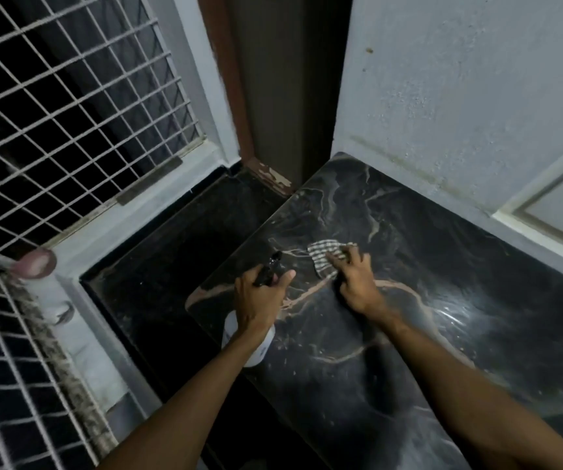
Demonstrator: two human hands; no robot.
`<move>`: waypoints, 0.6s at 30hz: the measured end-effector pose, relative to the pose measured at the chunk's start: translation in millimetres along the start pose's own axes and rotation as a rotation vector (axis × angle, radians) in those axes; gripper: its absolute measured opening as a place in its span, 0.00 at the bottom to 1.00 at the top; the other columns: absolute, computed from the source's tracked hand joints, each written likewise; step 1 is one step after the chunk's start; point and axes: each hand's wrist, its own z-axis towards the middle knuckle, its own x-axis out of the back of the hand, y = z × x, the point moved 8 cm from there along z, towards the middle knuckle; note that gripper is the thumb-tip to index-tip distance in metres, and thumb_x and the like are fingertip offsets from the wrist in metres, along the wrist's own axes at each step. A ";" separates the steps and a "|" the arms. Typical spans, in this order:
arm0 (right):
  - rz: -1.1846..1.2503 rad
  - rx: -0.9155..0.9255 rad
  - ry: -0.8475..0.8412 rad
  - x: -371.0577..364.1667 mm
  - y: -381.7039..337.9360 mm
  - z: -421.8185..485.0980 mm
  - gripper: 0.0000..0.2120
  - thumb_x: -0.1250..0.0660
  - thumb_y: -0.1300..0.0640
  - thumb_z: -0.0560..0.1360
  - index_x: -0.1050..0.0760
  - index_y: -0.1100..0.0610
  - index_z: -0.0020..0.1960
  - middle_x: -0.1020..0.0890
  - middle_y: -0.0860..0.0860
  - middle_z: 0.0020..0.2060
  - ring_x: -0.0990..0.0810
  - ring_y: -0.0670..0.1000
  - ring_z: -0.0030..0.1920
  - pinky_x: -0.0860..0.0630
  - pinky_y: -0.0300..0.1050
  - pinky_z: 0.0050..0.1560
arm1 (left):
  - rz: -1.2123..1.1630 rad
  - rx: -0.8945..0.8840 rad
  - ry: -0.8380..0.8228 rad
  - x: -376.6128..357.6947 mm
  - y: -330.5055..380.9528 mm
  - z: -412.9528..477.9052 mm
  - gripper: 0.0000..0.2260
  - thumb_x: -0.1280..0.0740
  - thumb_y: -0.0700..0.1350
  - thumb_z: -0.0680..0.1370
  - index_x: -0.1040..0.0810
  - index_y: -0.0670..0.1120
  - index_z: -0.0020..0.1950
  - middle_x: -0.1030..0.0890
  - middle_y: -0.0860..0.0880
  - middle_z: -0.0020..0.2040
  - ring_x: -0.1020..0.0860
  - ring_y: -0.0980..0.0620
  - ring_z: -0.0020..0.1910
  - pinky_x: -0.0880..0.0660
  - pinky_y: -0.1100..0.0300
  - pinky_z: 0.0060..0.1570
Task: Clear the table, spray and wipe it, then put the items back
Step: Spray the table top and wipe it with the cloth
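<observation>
- Two white wire grilles [69, 113] fill the space to the left of the left hand [259, 300], one beyond it and one nearer the person, with darkness behind both.
- Pale, rough-plastered wall [459, 96] rises beyond the right hand [354, 279] and runs along the far edge of the desk; a cream moulded frame [551, 205] sits on it, off to the right of that hand.
- Black marble desk [425, 300], veined in tan and grey, lies under both hands and reaches from the corner beyond them back to the person; a bright glare shows on it to the right of the right forearm.
- Lower black ledge [178, 239] lies left of the left hand, between the desk's edge and the grille frame.
- Brown door frame [225, 79] with chipped paint at its foot stands beyond both hands, in the corner.
- Spray bottle [263, 347] is held at the desk's left edge by the left hand, its white body showing below the wrist and its black nozzle pointing away from the person.
- Left hand is wrapped round the bottle's neck with the fingers curled and the thumb stretched out towards the right hand; whether a finger rests on the trigger I cannot tell.
- Right hand, just beside the left, is knuckles-up with its fingers bent down on the cloth, holding it against the desk.
- Checked cloth [324, 256] lies bunched on the marble, partly under the right fingers and sticking out beyond them.
</observation>
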 end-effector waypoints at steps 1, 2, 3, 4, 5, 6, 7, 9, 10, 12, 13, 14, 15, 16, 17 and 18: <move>0.011 -0.119 0.037 6.3 8.9 18.2 0.32 0.42 0.63 0.68 0.29 0.56 0.72 0.35 0.63 0.68 0.33 0.66 0.59 0.36 0.53 0.63 | -0.009 0.005 0.000 4.6 -4.0 5.8 0.16 0.22 0.61 0.69 0.19 0.50 0.33 0.16 0.53 0.37 0.18 0.46 0.48 0.20 0.47 0.54; 0.022 -0.225 0.073 10.2 12.8 31.7 0.31 0.39 0.64 0.68 0.29 0.57 0.72 0.35 0.64 0.68 0.33 0.68 0.60 0.37 0.53 0.64 | -0.007 0.014 -0.004 8.9 -6.8 10.0 0.17 0.22 0.62 0.68 0.20 0.51 0.33 0.17 0.54 0.36 0.18 0.47 0.47 0.20 0.47 0.52; 0.009 -0.241 0.066 5.1 1.1 41.5 0.31 0.37 0.64 0.68 0.30 0.57 0.72 0.36 0.64 0.68 0.34 0.68 0.61 0.38 0.54 0.65 | 0.001 0.018 0.001 14.8 -9.8 14.9 0.17 0.22 0.61 0.69 0.22 0.51 0.31 0.18 0.55 0.34 0.18 0.47 0.45 0.20 0.47 0.50; -0.026 -0.146 0.015 -5.8 -25.7 47.8 0.32 0.35 0.64 0.68 0.31 0.58 0.72 0.36 0.65 0.68 0.34 0.67 0.62 0.37 0.54 0.65 | 0.008 0.004 0.014 22.0 -10.4 19.7 0.18 0.22 0.59 0.69 0.24 0.51 0.29 0.19 0.55 0.32 0.19 0.48 0.41 0.20 0.49 0.47; -0.076 -0.003 -0.070 -23.1 -54.0 49.2 0.33 0.35 0.64 0.68 0.33 0.57 0.74 0.36 0.64 0.69 0.34 0.66 0.61 0.34 0.55 0.64 | 0.012 -0.026 0.027 28.5 -10.9 24.4 0.19 0.21 0.57 0.70 0.26 0.51 0.28 0.20 0.55 0.30 0.19 0.49 0.38 0.20 0.50 0.44; -0.119 0.161 -0.145 -40.3 -76.0 47.5 0.34 0.37 0.63 0.68 0.33 0.56 0.74 0.35 0.64 0.70 0.33 0.65 0.59 0.32 0.56 0.62 | 0.011 -0.063 0.034 33.4 -10.8 28.4 0.20 0.21 0.56 0.71 0.27 0.51 0.28 0.20 0.54 0.29 0.19 0.51 0.36 0.20 0.52 0.42; -0.158 0.278 -0.161 -46.8 -84.8 56.0 0.34 0.40 0.61 0.68 0.33 0.56 0.75 0.34 0.63 0.70 0.32 0.65 0.58 0.31 0.56 0.61 | 0.005 -0.088 0.035 37.7 -11.9 33.9 0.19 0.21 0.55 0.71 0.26 0.51 0.28 0.20 0.53 0.29 0.19 0.52 0.34 0.21 0.54 0.40; -0.180 0.184 -0.089 -32.1 -69.3 103.8 0.34 0.47 0.55 0.67 0.31 0.56 0.73 0.33 0.65 0.68 0.31 0.67 0.60 0.34 0.56 0.62 | -0.011 -0.088 0.020 40.1 -16.8 46.3 0.18 0.21 0.56 0.70 0.24 0.49 0.30 0.19 0.54 0.30 0.21 0.59 0.33 0.24 0.60 0.39; -0.162 0.025 -0.004 -16.3 -50.8 130.1 0.35 0.47 0.54 0.65 0.30 0.57 0.71 0.33 0.67 0.67 0.32 0.69 0.61 0.36 0.56 0.62 | -0.009 -0.081 0.006 39.2 -18.6 50.8 0.18 0.20 0.56 0.70 0.23 0.48 0.31 0.19 0.54 0.30 0.22 0.61 0.33 0.26 0.66 0.37; -0.149 -0.178 0.040 -9.8 -44.2 155.5 0.36 0.45 0.53 0.64 0.31 0.59 0.72 0.34 0.68 0.67 0.34 0.71 0.62 0.38 0.57 0.65 | -0.023 -0.071 0.012 44.9 -19.3 56.9 0.19 0.21 0.57 0.70 0.23 0.46 0.32 0.19 0.53 0.31 0.23 0.64 0.33 0.33 0.74 0.34; -0.183 -0.103 0.004 -21.8 -64.3 156.2 0.37 0.43 0.53 0.64 0.33 0.59 0.74 0.35 0.68 0.68 0.34 0.71 0.62 0.37 0.59 0.65 | -0.029 -0.070 0.008 45.4 -18.8 60.1 0.19 0.21 0.58 0.70 0.23 0.46 0.33 0.19 0.52 0.32 0.23 0.63 0.33 0.33 0.72 0.34; -0.204 0.033 -0.045 -43.1 -92.9 144.0 0.36 0.40 0.54 0.66 0.34 0.58 0.75 0.36 0.68 0.69 0.33 0.69 0.61 0.35 0.59 0.64 | -0.033 -0.061 -0.007 48.3 -22.6 60.9 0.19 0.21 0.58 0.70 0.23 0.46 0.34 0.18 0.52 0.32 0.22 0.60 0.34 0.31 0.67 0.36; -0.218 0.170 -0.092 -61.3 -112.9 126.7 0.35 0.38 0.54 0.69 0.35 0.58 0.75 0.36 0.67 0.70 0.33 0.67 0.59 0.34 0.58 0.63 | -0.039 -0.065 -0.013 50.2 -23.7 62.2 0.19 0.22 0.58 0.71 0.23 0.47 0.34 0.18 0.51 0.33 0.21 0.57 0.35 0.28 0.61 0.39; -0.238 0.280 -0.125 -75.1 -123.7 110.3 0.33 0.36 0.54 0.71 0.35 0.58 0.76 0.35 0.66 0.70 0.33 0.64 0.57 0.33 0.56 0.60 | -0.046 -0.076 -0.020 51.6 -24.1 64.6 0.18 0.22 0.57 0.71 0.24 0.47 0.34 0.19 0.51 0.33 0.20 0.53 0.37 0.26 0.58 0.40; -0.256 0.326 -0.133 -76.9 -125.2 104.5 0.33 0.35 0.55 0.71 0.34 0.57 0.76 0.34 0.64 0.69 0.32 0.63 0.56 0.34 0.54 0.57 | -0.056 -0.090 -0.032 53.5 -23.7 65.7 0.17 0.22 0.56 0.72 0.24 0.48 0.34 0.20 0.52 0.33 0.20 0.51 0.37 0.24 0.56 0.41; -0.232 0.285 -0.128 -69.9 -117.5 110.0 0.33 0.35 0.57 0.69 0.33 0.56 0.75 0.34 0.64 0.68 0.32 0.63 0.56 0.35 0.53 0.56 | -0.082 -0.096 -0.052 53.3 -25.3 66.6 0.15 0.23 0.56 0.72 0.25 0.49 0.36 0.20 0.52 0.34 0.19 0.50 0.39 0.22 0.54 0.43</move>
